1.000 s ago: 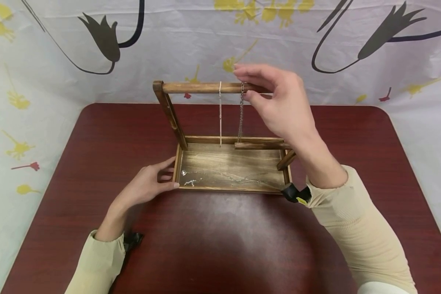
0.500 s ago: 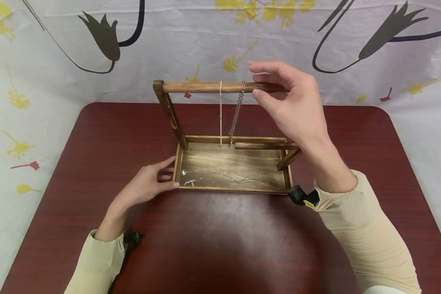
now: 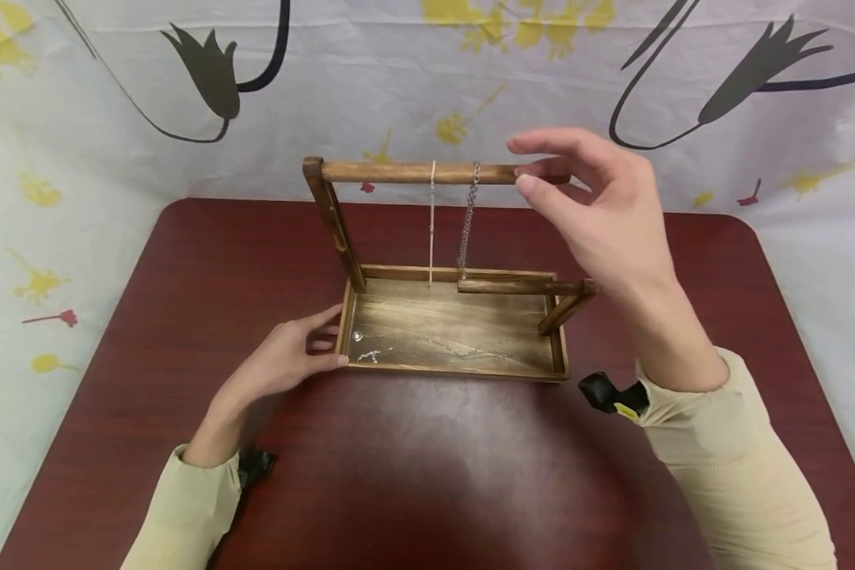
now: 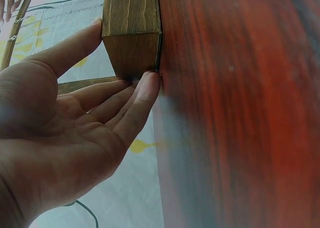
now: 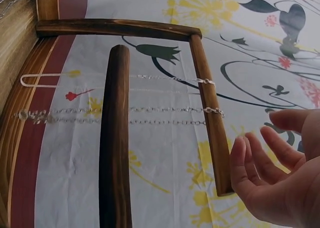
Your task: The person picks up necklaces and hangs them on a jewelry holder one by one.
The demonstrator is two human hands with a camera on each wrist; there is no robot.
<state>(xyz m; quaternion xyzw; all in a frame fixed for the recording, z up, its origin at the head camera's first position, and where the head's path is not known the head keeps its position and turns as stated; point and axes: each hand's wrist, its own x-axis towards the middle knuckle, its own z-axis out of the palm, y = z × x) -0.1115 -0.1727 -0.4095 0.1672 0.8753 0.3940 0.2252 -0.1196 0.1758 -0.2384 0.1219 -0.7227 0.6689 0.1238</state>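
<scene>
A brown wooden jewelry stand [image 3: 392, 172] has a long top bar, a shorter lower bar and a shallow tray base. My left hand [image 3: 288, 356] holds the tray's left end, thumb at the front corner and fingers along the side wall; in the left wrist view the fingertips meet the wood. A thin silver chain [image 3: 431, 229] and a thicker silver link chain [image 3: 468, 218] hang looped over the top bar, side by side. By the bar's free right end is my right hand [image 3: 606, 206], fingers loosely bent; the right wrist view shows nothing held in it.
Several fine necklaces [image 3: 463, 351], one with a round pendant [image 3: 357, 336], lie along the front of the tray. The lower bar [image 3: 506, 286] juts in from the right post. Beneath is a dark red table [image 3: 427, 459], backed by a patterned cloth [image 3: 328, 79].
My right hand has let go of the link chain and moved right along the top bar to its free end. The chain swung left, then partly back. My left hand stays put.
</scene>
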